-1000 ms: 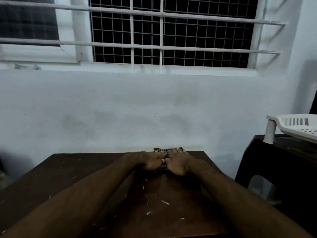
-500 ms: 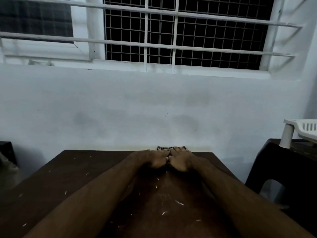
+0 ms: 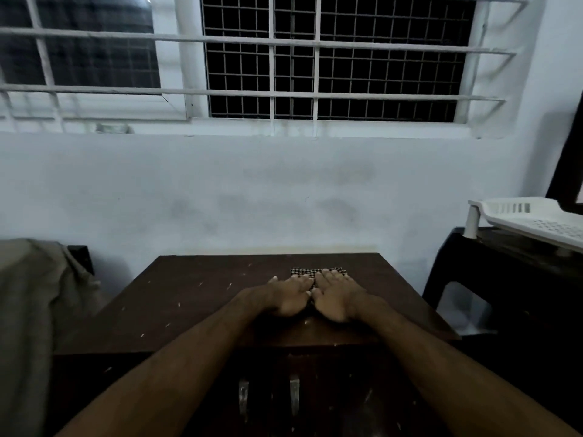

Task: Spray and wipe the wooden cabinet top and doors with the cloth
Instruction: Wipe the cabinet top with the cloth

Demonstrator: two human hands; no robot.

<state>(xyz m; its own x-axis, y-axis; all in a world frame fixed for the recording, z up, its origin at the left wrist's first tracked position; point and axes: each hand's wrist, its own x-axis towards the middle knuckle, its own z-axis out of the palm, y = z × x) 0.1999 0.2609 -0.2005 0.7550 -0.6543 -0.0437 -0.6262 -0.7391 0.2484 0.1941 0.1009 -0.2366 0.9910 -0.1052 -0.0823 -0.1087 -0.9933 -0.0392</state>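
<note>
A dark wooden cabinet top [image 3: 189,298] with small pale flecks stands against the white wall. A black-and-white checked cloth [image 3: 303,272] lies on it right of the middle, mostly hidden under my hands. My left hand [image 3: 288,296] and my right hand [image 3: 336,298] lie flat side by side on the cloth, fingers straight and pointing toward the wall. Below the front edge, the cabinet doors show two metal handles [image 3: 268,395]. No spray bottle is in view.
A dark plastic stool [image 3: 504,294] stands to the right with a white slotted tray [image 3: 536,222] on it. A greyish fabric heap [image 3: 34,310] fills the left side. A barred window [image 3: 331,58] sits above the wall.
Both hands have slid the cloth back from the far edge toward me. The camera has pulled back and tilted down, so the cabinet front and its handles now show.
</note>
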